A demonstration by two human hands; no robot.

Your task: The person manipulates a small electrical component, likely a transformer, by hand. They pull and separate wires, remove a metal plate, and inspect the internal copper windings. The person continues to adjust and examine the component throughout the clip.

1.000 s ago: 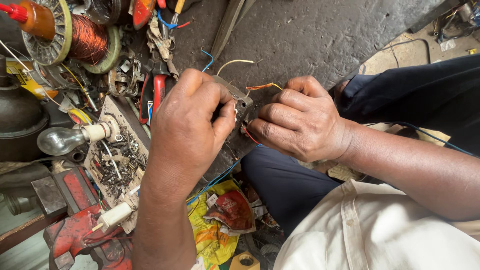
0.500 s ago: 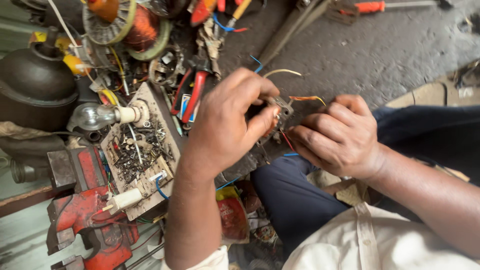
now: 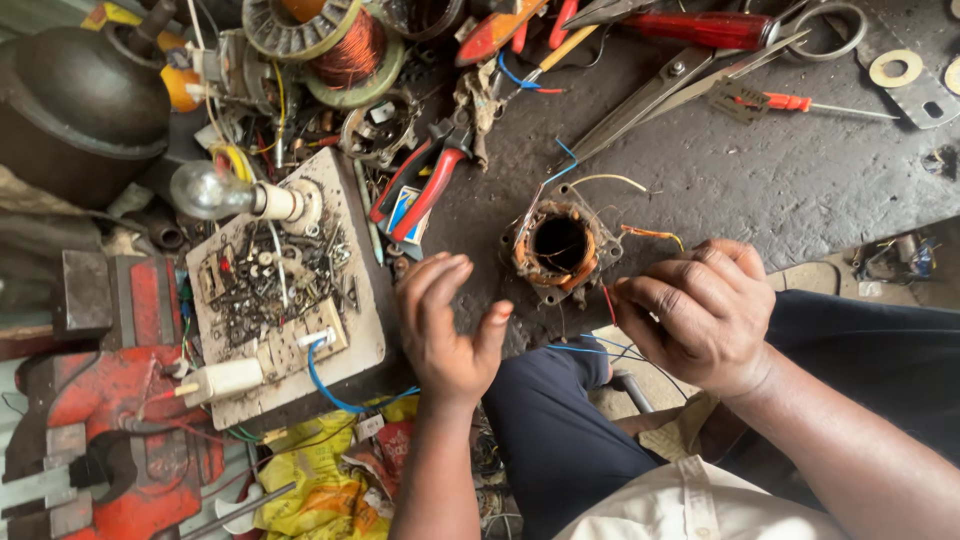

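Head view. Stator (image 3: pixel 560 245) with copper windings lies flat on the dark bench (image 3: pixel 760 190), bore up, coloured leads trailing from it. Right hand (image 3: pixel 700 315), at 4 o'clock of the stator, is curled with fingertips pinched on a red lead (image 3: pixel 609 303) at the stator's edge. Left hand (image 3: pixel 445 325), at 8 o'clock, is off the stator, fingers spread, holding nothing. Red-handled pliers (image 3: pixel 420 185) lie at 10 o'clock; a bulb board (image 3: pixel 285 285) at 9 o'clock; scissors (image 3: pixel 700 70) at 1 o'clock.

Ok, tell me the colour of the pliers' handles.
Red, with a darker strip along each: the pliers lie left of the motor coil. Head view shows them.
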